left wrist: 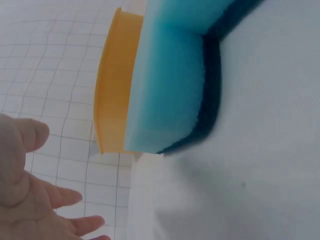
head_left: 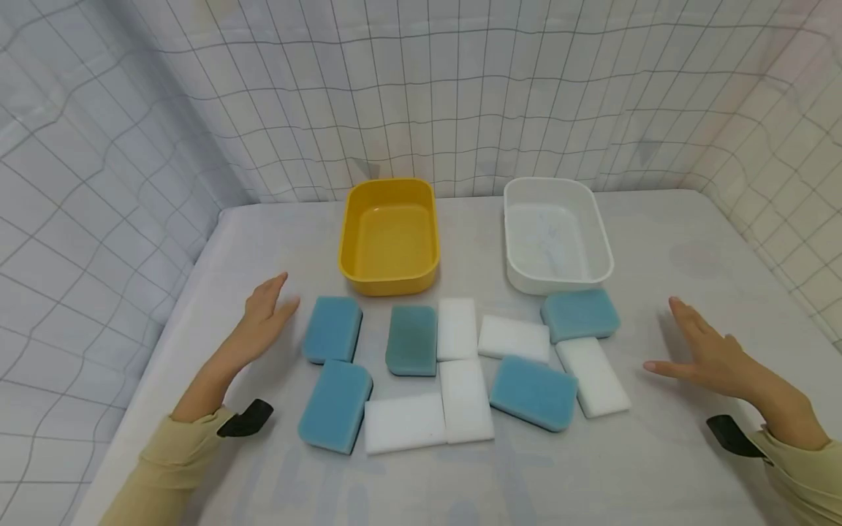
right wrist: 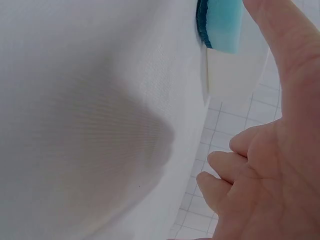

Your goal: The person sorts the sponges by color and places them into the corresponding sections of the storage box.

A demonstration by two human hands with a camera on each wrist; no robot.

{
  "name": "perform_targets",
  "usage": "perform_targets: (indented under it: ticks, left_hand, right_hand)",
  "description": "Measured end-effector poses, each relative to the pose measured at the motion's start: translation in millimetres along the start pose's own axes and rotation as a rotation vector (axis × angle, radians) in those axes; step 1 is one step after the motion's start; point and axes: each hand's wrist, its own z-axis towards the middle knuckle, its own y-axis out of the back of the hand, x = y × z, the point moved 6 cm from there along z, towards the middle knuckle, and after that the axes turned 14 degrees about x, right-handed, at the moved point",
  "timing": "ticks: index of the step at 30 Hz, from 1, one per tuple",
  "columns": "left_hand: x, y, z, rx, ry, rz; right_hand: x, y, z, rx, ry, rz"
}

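Note:
My left hand [head_left: 258, 325] hovers over the table at the left with fingers extended, holding nothing. The nearest thing to it is a blue sponge [head_left: 332, 329] with a dark scouring layer underneath; another blue sponge [head_left: 335, 406] lies just in front of that one. In the left wrist view a blue sponge [left wrist: 167, 90] stands beyond the fingers. My right hand [head_left: 713, 359] is held above the table at the right, thumb spread from the fingers, also holding nothing. To its left lie a white sponge block [head_left: 593, 377] and a blue sponge [head_left: 580, 315].
A yellow bin [head_left: 389, 286] and a white bin [head_left: 559, 285] stand side by side at the back. Between the hands lie a greener sponge [head_left: 411, 340], a blue sponge [head_left: 533, 392] and several white blocks, one white block [head_left: 404, 424] near the front. Grid-patterned cloth walls enclose the table.

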Motion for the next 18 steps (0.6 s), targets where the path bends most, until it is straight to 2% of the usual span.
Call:
perform_targets:
  ticks: [3,7,15,18]
  left_hand:
    - [-1.2,3.3,3.0,-0.032,0.046,-0.083]
    - [-1.6,4.1,6.6,-0.028,0.066,-0.197]
    - [-6.2,4.5,15.7,0.0,0.01,-0.414]
    - [-7.5,6.2,22.0,-0.008,-0.003,-0.531]
  right_hand:
    - [1.0,-0.2,-0.9,0.001,0.034,0.011]
    - [1.7,-1.0,-2.4,0.009,0.074,0.049]
    - [6.4,-2.4,-4.6,0.026,0.1,0.104]
    - [9.2,-1.5,-6.2,0.029,0.109,0.122]
